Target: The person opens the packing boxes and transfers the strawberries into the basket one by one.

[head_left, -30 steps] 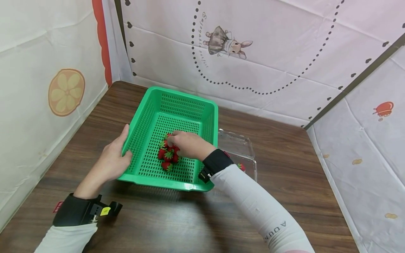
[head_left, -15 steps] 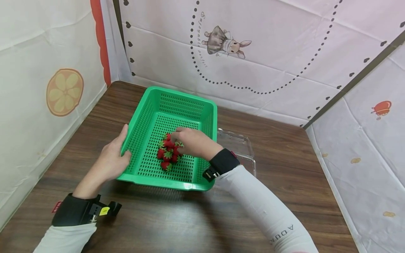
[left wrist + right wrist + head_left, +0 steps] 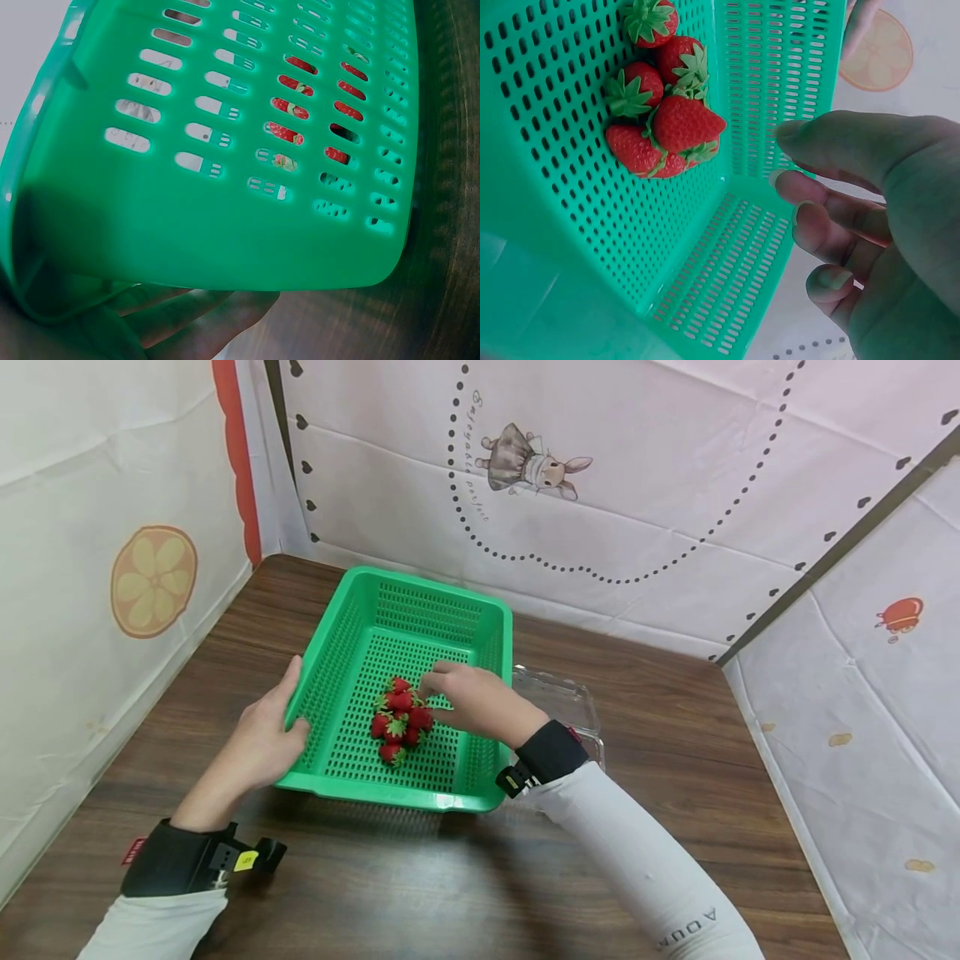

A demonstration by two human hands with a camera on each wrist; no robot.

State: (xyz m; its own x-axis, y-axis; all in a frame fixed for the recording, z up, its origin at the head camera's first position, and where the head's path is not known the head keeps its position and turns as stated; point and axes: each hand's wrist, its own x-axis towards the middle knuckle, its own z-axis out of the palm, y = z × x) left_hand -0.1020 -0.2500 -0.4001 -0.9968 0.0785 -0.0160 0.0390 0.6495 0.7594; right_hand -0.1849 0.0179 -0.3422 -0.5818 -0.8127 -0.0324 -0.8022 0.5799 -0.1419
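Note:
Several red strawberries (image 3: 395, 727) with green leafy caps lie in a small pile on the slotted floor of a green plastic basket (image 3: 431, 800). At the basket's left side my left hand (image 3: 264, 739) grips the wall, its thumb over the rim; in the left wrist view its other fingers (image 3: 217, 319) reach past the outside of the basket. Over the basket's right half is my right hand (image 3: 483, 700), its fingers loosely bent with nothing between them. The right wrist view has the fingertips (image 3: 789, 129) apart from the strawberries.
A clear plastic clamshell box (image 3: 558, 702) lies with its lid up just right of the basket, partly behind the right wrist. Brown wood tabletop (image 3: 675, 760) surrounds both. Printed white cloth walls (image 3: 660, 468) stand at the back and sides.
My right hand has drawn back to the right from the strawberry pile, its fingers loosening. More of the pile now shows. My left hand stays on the basket.

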